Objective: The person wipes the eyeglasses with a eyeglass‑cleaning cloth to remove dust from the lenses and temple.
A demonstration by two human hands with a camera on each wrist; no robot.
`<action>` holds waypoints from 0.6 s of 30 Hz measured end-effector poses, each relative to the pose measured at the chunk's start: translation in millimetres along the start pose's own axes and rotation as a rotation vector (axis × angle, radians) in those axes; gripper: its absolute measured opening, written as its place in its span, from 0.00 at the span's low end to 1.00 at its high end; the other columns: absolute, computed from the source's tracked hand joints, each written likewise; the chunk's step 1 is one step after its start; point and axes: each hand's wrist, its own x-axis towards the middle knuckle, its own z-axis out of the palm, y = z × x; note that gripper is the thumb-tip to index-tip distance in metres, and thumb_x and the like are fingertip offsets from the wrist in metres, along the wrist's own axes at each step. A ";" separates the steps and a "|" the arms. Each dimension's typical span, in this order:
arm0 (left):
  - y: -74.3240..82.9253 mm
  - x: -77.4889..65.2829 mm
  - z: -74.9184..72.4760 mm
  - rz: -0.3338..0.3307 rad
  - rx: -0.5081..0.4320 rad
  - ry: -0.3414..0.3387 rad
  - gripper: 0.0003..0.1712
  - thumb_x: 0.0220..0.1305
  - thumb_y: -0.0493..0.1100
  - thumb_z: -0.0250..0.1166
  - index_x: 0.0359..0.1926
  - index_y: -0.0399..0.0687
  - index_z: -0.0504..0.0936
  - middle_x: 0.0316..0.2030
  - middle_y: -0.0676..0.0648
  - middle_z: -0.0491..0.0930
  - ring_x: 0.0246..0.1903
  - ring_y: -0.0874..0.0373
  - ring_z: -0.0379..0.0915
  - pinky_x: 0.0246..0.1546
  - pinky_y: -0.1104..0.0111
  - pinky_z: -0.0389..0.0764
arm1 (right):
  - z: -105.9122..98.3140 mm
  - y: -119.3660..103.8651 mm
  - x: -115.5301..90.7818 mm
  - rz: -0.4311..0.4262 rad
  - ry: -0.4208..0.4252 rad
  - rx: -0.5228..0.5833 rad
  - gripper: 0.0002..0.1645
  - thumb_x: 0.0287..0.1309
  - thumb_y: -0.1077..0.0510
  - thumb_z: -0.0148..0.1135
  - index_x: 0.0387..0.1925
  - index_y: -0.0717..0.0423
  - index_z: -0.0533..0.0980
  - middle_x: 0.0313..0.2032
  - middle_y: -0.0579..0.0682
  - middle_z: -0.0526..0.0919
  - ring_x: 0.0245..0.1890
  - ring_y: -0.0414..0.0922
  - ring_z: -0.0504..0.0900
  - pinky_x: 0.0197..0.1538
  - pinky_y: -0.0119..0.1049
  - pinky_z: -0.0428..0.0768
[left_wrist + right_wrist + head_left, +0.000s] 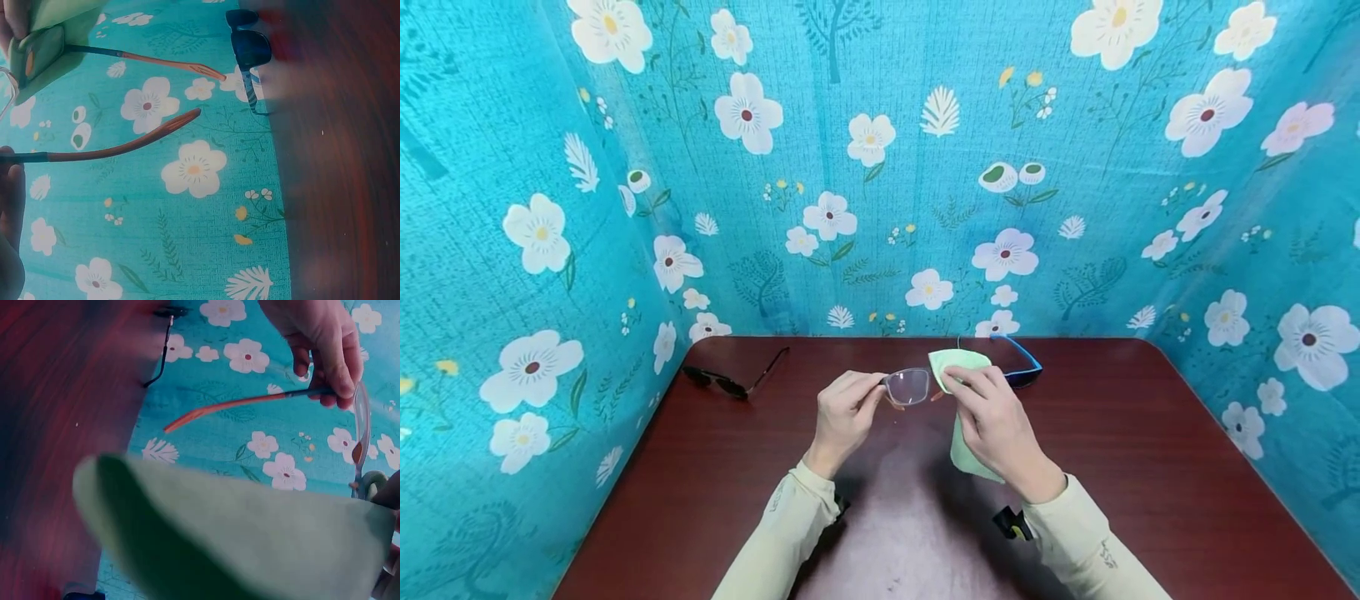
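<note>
Clear-framed eyeglasses (pixel 907 387) are held up over the table between both hands. My left hand (pixel 844 417) pinches them at one end, by the hinge of a temple. A brown-tipped temple (pixel 125 150) extends from those fingers in the left wrist view. My right hand (pixel 996 425) grips a light green cloth (pixel 967 454), folded over the other lens, with its fingers and thumb pressing the cloth around it. The loose part of the cloth hangs below the right hand and fills much of the right wrist view. That covered lens is mostly hidden in the head view.
Black sunglasses (pixel 715 382) lie at the back left of the dark red table (pixel 700 500), one temple sticking out. Blue-framed sunglasses (pixel 1026 371) rest at the back edge, partly behind the right hand. A flowered turquoise curtain (pixel 880 208) surrounds the table's back and sides.
</note>
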 end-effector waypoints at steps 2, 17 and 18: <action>0.6 -0.9 -0.4 0.004 -0.001 0.000 0.09 0.51 0.35 0.64 0.36 0.41 0.82 0.30 0.51 0.80 0.29 0.61 0.73 0.29 0.72 0.73 | 1.3 -0.8 1.1 -0.016 -0.006 0.013 0.19 0.52 0.66 0.46 0.44 0.61 0.77 0.45 0.51 0.76 0.38 0.49 0.70 0.38 0.38 0.70; 0.9 0.4 -5.4 0.034 0.010 0.048 0.08 0.52 0.36 0.63 0.35 0.39 0.82 0.29 0.51 0.80 0.27 0.61 0.73 0.26 0.72 0.72 | -5.5 15.9 -2.9 0.024 0.011 -0.051 0.19 0.49 0.69 0.49 0.44 0.62 0.77 0.44 0.53 0.77 0.37 0.51 0.70 0.37 0.40 0.70; 0.9 0.4 -4.9 0.029 0.011 0.055 0.08 0.52 0.36 0.64 0.35 0.40 0.83 0.29 0.51 0.80 0.27 0.61 0.73 0.26 0.72 0.72 | -6.8 17.0 -4.2 0.036 0.014 -0.056 0.19 0.49 0.69 0.50 0.44 0.61 0.77 0.43 0.53 0.77 0.37 0.51 0.70 0.36 0.40 0.70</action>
